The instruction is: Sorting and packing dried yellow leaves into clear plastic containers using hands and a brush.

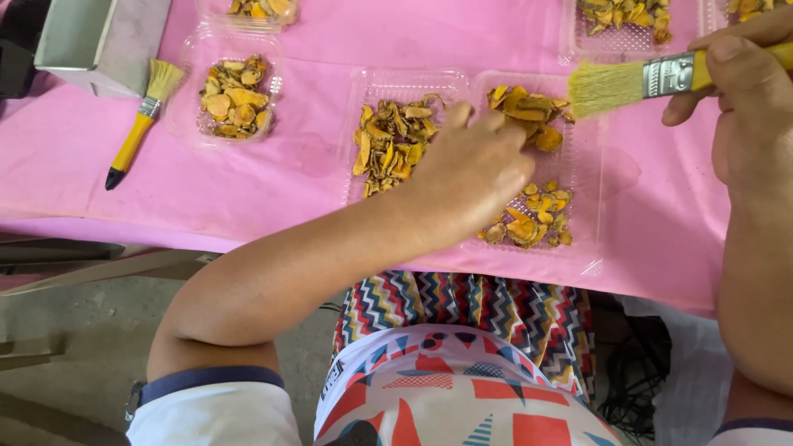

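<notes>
the left hand (475, 169) lies knuckles up over the open clear clamshell tray (582, 239) on the pink cloth (289, 165), fingers curled into the dried yellow slices (529, 219); whether it pinches any is hidden under the hand. the right hand (747, 107), partly cut off by the edge, is clamped around a yellow-handled brush (640, 78), bristles hovering above the tray's far pile

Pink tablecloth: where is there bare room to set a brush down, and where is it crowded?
Bare cloth lies between the spare brush and the near table edge, and right of the open double tray. The middle is crowded: left hand in the trays, right hand holding a brush above them.
</notes>
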